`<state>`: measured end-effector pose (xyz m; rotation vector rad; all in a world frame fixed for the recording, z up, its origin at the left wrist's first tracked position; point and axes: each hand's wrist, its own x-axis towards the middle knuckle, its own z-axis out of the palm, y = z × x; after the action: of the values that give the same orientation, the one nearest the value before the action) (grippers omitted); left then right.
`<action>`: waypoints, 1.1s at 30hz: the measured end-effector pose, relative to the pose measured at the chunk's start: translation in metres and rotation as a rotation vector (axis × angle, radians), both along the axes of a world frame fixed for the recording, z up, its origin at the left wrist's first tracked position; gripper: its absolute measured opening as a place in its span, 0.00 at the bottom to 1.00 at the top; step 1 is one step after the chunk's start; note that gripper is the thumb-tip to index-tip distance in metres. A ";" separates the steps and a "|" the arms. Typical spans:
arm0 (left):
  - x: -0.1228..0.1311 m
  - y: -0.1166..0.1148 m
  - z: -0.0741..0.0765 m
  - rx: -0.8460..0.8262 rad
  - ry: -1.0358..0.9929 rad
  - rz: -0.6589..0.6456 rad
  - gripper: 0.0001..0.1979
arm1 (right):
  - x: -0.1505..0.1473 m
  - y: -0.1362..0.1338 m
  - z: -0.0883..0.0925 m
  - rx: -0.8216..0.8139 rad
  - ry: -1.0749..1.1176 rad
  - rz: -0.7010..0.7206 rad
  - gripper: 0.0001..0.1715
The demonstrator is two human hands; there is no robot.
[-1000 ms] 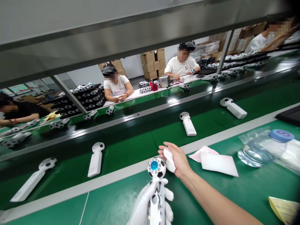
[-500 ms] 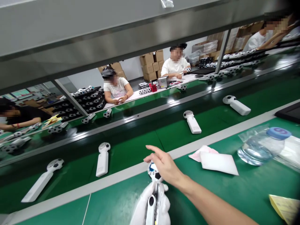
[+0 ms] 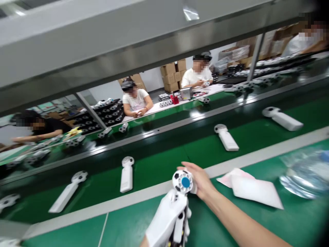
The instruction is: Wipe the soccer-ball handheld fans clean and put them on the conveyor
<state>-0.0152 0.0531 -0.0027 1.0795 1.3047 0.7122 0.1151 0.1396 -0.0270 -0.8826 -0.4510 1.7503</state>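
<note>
My left hand [image 3: 167, 219], in a white glove, is wrapped round the handle of a white hand-held fan with a football-patterned head [image 3: 182, 181] and a blue centre, held upright near the bottom middle. My bare right hand [image 3: 202, 181] sits right behind and beside the fan's head, its fingers curled against it. Whether the white wipe is still in that hand is hidden by the fan head.
Several more white fans [image 3: 126, 173] lie on the green conveyor belt [image 3: 154, 164] beyond. A white and pink cloth [image 3: 253, 187] and a clear plastic bottle [image 3: 305, 171] lie to the right. Other people sit working at the far side [image 3: 136, 101].
My right hand came from beside the fan, passed over its head and now curls behind it. The fans on the belt have drifted right. The camera view has shifted.
</note>
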 end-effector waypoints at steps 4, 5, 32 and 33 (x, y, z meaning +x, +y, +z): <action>0.006 0.072 -0.008 0.141 0.198 0.141 0.16 | 0.007 -0.012 -0.025 0.047 -0.209 -0.146 0.22; 0.004 0.093 -0.011 0.185 0.261 0.181 0.15 | 0.008 -0.016 -0.031 0.101 -0.307 -0.102 0.24; -0.013 -0.001 -0.014 -0.090 0.104 0.238 0.11 | 0.009 -0.024 -0.021 0.185 -0.379 0.037 0.22; -0.006 -0.008 -0.022 -0.128 0.141 0.244 0.10 | 0.011 -0.023 -0.014 0.160 -0.336 -0.011 0.21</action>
<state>-0.0214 0.0453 -0.0245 0.8886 1.6000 0.7319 0.1263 0.1162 -0.0406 -1.0641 -0.7926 1.5353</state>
